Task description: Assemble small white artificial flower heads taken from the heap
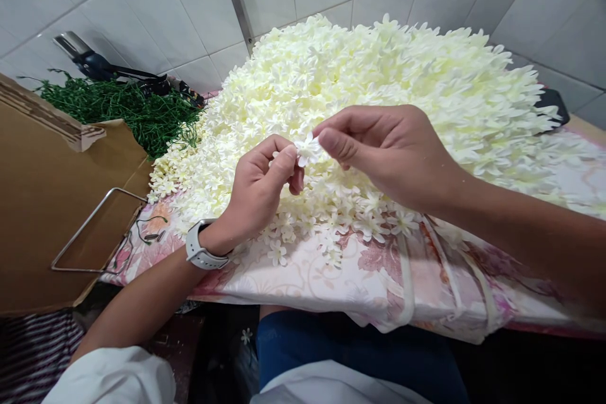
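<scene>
While both hands meet over the near middle of the desk, they pinch one small white fabric flower [308,148] between them: left hand [265,183] clenched around it from below with thumb on top, right hand [379,148] gripping it from the right with thumb and forefinger. Flower sits just above the near slope of the big heap of cream-white fabric flowers [379,82], not touching it as far as I can tell. Heap covers most of the desk, spreading from the far tiled wall toward the near edge; loose single flowers trail out at its near side. Desk is covered by a pink floral-print cloth [303,278]. White smartwatch [201,251] on the left wrist. Far left: pile of green wire stems [123,110], with a dark tool with a metal tip [89,60] lying behind it. Near left: brown cardboard box flap [42,202] with a thin metal wire frame [95,227] resting on it
</scene>
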`<state>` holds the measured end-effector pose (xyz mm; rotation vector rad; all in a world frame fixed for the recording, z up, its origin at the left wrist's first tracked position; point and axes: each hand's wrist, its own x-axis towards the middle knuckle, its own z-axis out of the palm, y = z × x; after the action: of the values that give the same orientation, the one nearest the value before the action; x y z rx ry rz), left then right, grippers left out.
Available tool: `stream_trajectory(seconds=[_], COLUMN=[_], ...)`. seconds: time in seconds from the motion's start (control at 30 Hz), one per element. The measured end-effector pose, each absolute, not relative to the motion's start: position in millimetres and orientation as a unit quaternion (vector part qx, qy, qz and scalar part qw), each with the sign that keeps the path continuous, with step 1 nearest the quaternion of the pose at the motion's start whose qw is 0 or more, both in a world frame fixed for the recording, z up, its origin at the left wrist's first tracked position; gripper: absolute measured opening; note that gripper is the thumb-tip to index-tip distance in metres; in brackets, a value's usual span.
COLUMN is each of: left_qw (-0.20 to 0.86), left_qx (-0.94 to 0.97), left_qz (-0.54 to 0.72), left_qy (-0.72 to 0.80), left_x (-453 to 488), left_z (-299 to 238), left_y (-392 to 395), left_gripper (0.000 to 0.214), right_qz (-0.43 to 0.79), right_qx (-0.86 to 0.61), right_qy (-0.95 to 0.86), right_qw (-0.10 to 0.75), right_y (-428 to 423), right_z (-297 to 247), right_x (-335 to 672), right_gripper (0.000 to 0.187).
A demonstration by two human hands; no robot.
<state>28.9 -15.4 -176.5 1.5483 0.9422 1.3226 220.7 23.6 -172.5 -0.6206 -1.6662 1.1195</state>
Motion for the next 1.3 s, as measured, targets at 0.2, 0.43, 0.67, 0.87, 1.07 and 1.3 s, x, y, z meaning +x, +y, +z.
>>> stream_trajectory(seconds=[0.2,0.43,0.67,0.87,1.07,1.3], left_qw=[0.424,0.430,0.445,0.462,0.459,0.540], left_qx=[0.606,0.539,0.502,0.530,0.600,0.574], left_qz=[0.552,0.608,0.620,0.598,0.528,0.499], left_qy=[0.385,0.395,0.408,0.385,0.387,0.360], left_x=[29,31,33,33,31,32], left_z=[-178,-175,-170,-172,-175,-176], left_y=[-14,-9,-10,-12,-16,-21], left_gripper=[0.035,0.028,0.026,0.030,0.042,0.036], right_qz=[0.486,0.474,0.479,0.379,0.194,0.068], right_qx=[-0.259,-0.274,-0.278,-0.234,-0.190,-0.189], right_qy=[-0.685,-0.667,-0.660,-0.737,-0.812,-0.814], right_qw=[0.477,0.505,0.509,0.509,0.517,0.545], right_y=[22,22,21,18,19,22], right_z=[-172,-173,-173,-176,-180,-181], right_x=[219,219,219,220,220,221], right_gripper=[0.033,0.026,0.031,0.012,0.010,0.005])
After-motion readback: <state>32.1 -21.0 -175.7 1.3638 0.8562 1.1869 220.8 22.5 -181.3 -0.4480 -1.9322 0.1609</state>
